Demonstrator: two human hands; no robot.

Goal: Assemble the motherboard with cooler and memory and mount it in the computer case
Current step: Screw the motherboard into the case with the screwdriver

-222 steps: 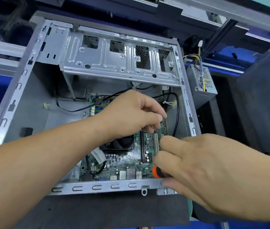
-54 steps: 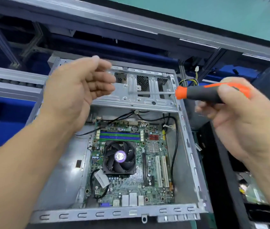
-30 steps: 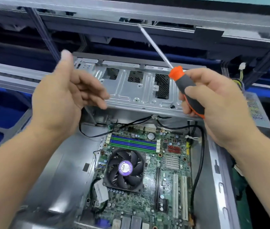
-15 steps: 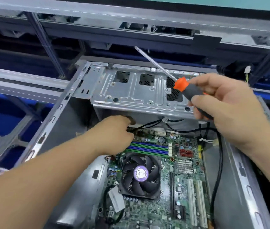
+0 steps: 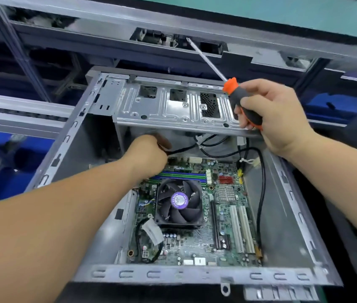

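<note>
Sitting flat on the floor of the open computer case (image 5: 293, 193), the motherboard (image 5: 227, 215) already carries its cooler (image 5: 178, 203), the fan seated near the middle of the board, and the memory (image 5: 182, 174), long sticks lying in their slots just beyond the fan. Those two parts of the job look done, and the board is in place under the drive cage (image 5: 173, 110). What remains, by my reading, is the fastening and cabling: whether every mounting screw is in cannot be told at this size.

The left hand (image 5: 149, 154) reaches in at the board's far edge, below the cage, its fingers curled at a black cable (image 5: 186, 148); the hand's own back hides whether they actually pinch it, so I cannot tell that grip. The right hand (image 5: 275, 114) is clenched round the handle of the orange-and-black screwdriver (image 5: 242, 103), held up over the cage with its shaft pointing away from the case (idle, not on any screw).

Loose black leads curve along the board's right side, not yet routed.
</note>
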